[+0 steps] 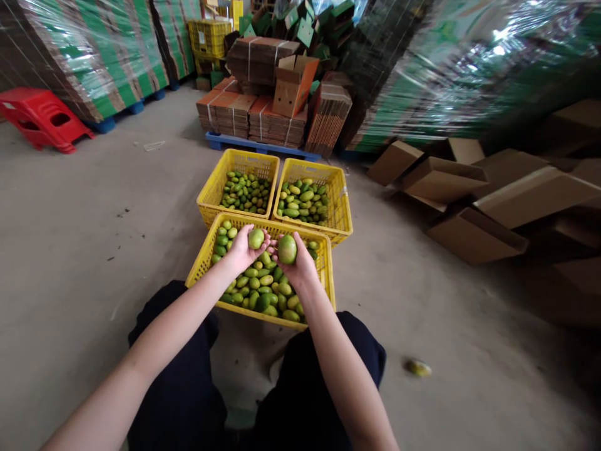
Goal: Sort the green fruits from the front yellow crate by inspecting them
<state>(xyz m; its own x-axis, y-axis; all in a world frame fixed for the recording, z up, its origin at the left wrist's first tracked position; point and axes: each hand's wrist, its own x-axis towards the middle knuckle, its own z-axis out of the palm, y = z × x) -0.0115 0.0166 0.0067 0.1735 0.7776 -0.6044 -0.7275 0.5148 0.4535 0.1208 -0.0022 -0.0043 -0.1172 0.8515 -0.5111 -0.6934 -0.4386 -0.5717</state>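
Note:
Above the near yellow crate (328, 275), which holds several green and yellowish fruits, my two hands are close together. My left hand (243, 249) holds a small green fruit (256, 238) in its palm, fingers curled beneath it. A larger green fruit (287, 249) sits in my right hand (300, 269), between thumb and fingers. The fingertips of both hands nearly meet. Behind are two more yellow crates of fruit, one at the left (211, 188) with smaller fruits and one at the right (342, 200).
A red stool (42, 116) stands at the left. Flattened cartons (277, 125) lie stacked on a blue pallet (263, 148) behind the crates. Open cardboard boxes (441, 181) are heaped at the right. One fruit (417, 368) lies on the floor at the lower right.

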